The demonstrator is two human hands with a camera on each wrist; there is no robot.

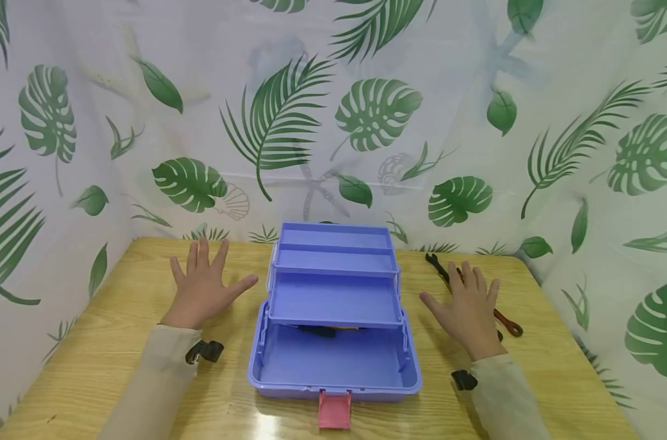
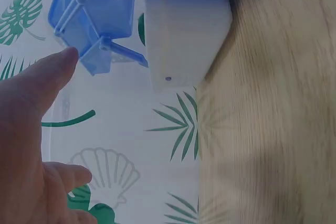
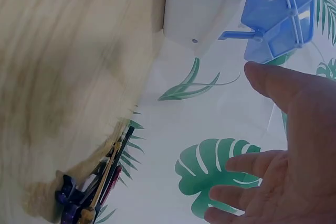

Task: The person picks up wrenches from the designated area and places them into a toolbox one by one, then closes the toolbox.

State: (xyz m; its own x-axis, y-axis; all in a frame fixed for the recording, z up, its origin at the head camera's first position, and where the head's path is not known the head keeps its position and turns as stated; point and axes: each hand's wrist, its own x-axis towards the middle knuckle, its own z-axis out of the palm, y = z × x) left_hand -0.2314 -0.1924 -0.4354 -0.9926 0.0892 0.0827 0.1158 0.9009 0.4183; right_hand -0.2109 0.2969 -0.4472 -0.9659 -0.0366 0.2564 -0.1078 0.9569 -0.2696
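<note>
A blue-purple toolbox (image 1: 333,366) stands open in the middle of the wooden table, its stepped trays (image 1: 336,299) raised toward the back. A pink latch (image 1: 335,410) hangs down at its front. Under the lowest tray a dark-handled item (image 1: 318,330) and a bit of yellow show; their kind is hidden. My left hand (image 1: 204,293) is held left of the toolbox, fingers spread, holding nothing. To the right, my right hand (image 1: 468,311) has its fingers spread too and holds nothing. Below it, partly covered, lie tools, among them a black wrench (image 1: 437,264) and a red-brown wrench (image 1: 509,324).
The wooden table (image 1: 91,366) reaches back to a white leaf-printed cloth (image 1: 311,122) hanging behind and at both sides. In the right wrist view, several long tools (image 3: 100,182) lie bunched on the table. Both wrists wear black straps (image 1: 206,351).
</note>
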